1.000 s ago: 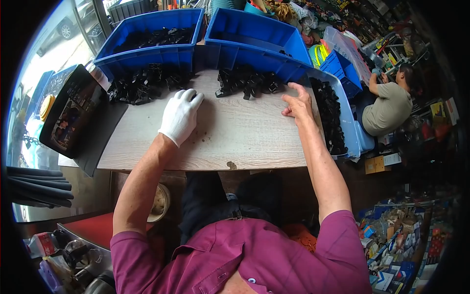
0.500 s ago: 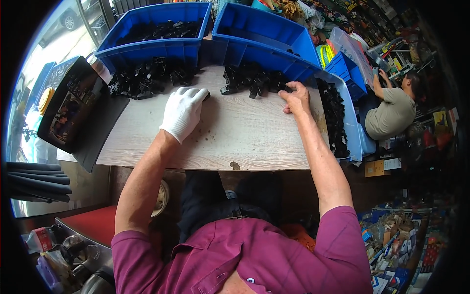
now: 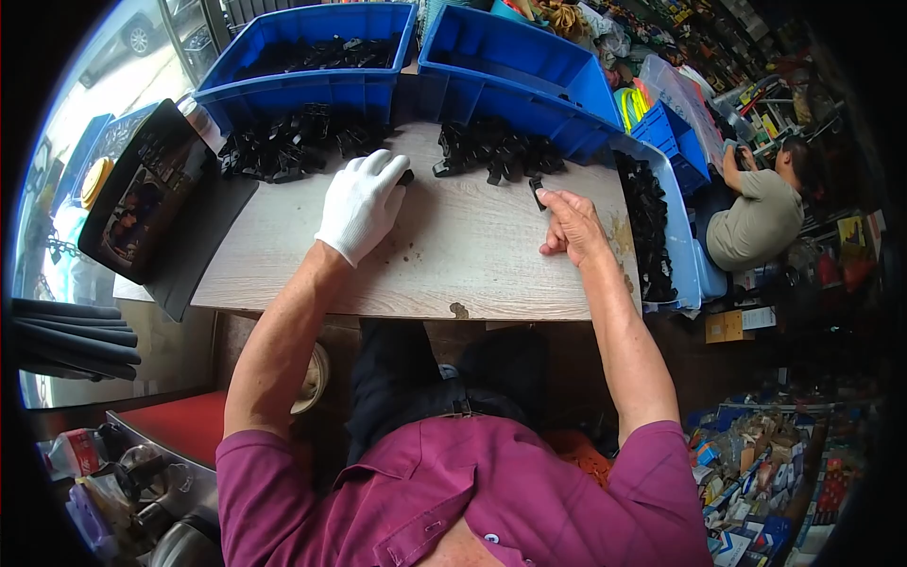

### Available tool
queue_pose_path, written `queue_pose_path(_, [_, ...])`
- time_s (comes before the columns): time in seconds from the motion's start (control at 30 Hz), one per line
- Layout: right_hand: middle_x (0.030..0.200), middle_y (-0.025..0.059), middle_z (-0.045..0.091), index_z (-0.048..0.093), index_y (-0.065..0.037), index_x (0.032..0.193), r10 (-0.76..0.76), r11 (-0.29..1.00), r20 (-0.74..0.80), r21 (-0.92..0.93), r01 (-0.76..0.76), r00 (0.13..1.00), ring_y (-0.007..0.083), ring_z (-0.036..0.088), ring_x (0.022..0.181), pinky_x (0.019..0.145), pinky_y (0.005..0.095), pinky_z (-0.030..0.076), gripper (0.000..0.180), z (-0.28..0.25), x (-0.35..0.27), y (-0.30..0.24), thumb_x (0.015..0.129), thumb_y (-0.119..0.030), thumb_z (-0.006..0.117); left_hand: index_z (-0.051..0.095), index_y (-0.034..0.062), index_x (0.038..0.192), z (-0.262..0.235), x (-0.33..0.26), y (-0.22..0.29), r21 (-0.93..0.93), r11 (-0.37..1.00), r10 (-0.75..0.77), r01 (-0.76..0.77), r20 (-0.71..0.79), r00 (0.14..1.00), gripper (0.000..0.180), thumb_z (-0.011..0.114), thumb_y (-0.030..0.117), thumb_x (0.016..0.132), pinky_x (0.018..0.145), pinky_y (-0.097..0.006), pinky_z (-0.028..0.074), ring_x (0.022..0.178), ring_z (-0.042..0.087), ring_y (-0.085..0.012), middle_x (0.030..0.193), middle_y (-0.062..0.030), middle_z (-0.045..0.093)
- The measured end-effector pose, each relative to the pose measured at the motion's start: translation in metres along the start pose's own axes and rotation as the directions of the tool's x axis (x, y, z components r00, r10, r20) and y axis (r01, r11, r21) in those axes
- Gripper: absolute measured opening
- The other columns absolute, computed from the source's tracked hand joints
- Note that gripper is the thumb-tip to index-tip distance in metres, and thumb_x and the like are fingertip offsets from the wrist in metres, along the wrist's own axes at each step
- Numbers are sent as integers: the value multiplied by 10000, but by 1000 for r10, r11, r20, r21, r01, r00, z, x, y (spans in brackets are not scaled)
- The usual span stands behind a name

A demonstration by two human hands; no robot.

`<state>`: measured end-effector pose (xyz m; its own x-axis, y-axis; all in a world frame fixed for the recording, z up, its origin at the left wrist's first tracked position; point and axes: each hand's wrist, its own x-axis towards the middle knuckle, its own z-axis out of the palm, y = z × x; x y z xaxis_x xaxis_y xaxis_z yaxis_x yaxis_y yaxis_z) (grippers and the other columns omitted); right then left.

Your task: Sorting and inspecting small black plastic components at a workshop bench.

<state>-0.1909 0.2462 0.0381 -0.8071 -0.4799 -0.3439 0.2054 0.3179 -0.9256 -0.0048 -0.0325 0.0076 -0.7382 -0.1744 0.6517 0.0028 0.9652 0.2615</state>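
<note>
My left hand (image 3: 361, 206), in a white knit glove, is closed at the left middle of the table, and the end of a small black piece (image 3: 406, 178) shows past its fingertips. At the right, my bare right hand (image 3: 573, 227) pinches a small upright black plastic part (image 3: 537, 192) between thumb and fingers, just in front of a pile. That right pile of black parts (image 3: 496, 151) lies against a blue bin. A second pile of black parts (image 3: 283, 146) lies beyond my gloved hand. Their exact kind is too small to tell.
Two blue bins stand along the far edge: the left bin (image 3: 302, 83) holds black parts, the right bin (image 3: 515, 57) few. A pale blue tub (image 3: 682, 255) of black parts adjoins the table's (image 3: 472, 255) right edge. A tablet-like screen (image 3: 146, 203) leans at left. Another person (image 3: 756, 208) sits at right.
My right hand has drawn back slightly from the right pile, bringing one black part away from it. My left hand stays nearly in place with its black piece.
</note>
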Motion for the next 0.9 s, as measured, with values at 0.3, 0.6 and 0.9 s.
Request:
queue_pose_path(0.3, [472, -27, 404, 621, -58, 882, 90, 993, 276, -101, -64, 957, 117, 485, 360, 395, 342, 527, 370, 51, -33, -3, 916, -404, 751, 666, 92, 1208, 11, -10, 63, -288, 942, 165, -172, -48, 985, 426, 687, 19, 789, 902, -454, 542, 1093, 614, -392, 1290, -172, 628])
queue_pose_path(0.6, [474, -14, 419, 616, -45, 837, 82, 966, 233, -256, -21, 969, 131, 475, 330, 349, 322, 483, 375, 61, -31, -6, 947, -396, 686, 743, 66, 1010, 30, -9, 69, -324, 937, 165, -128, 89, 982, 201, 727, 157, 831, 920, -452, 514, 1018, 645, -353, 1027, -105, 714])
queue_pose_path(0.9, [475, -12, 354, 609, -61, 934, 60, 953, 50, -300, -43, 997, 159, 457, 323, 313, 361, 446, 454, 82, -42, -12, 998, -511, 610, 740, 120, 806, 36, -15, 59, -122, 987, 114, -108, 47, 992, 134, 721, 250, 834, 762, -434, 517, 877, 643, -313, 857, -80, 682])
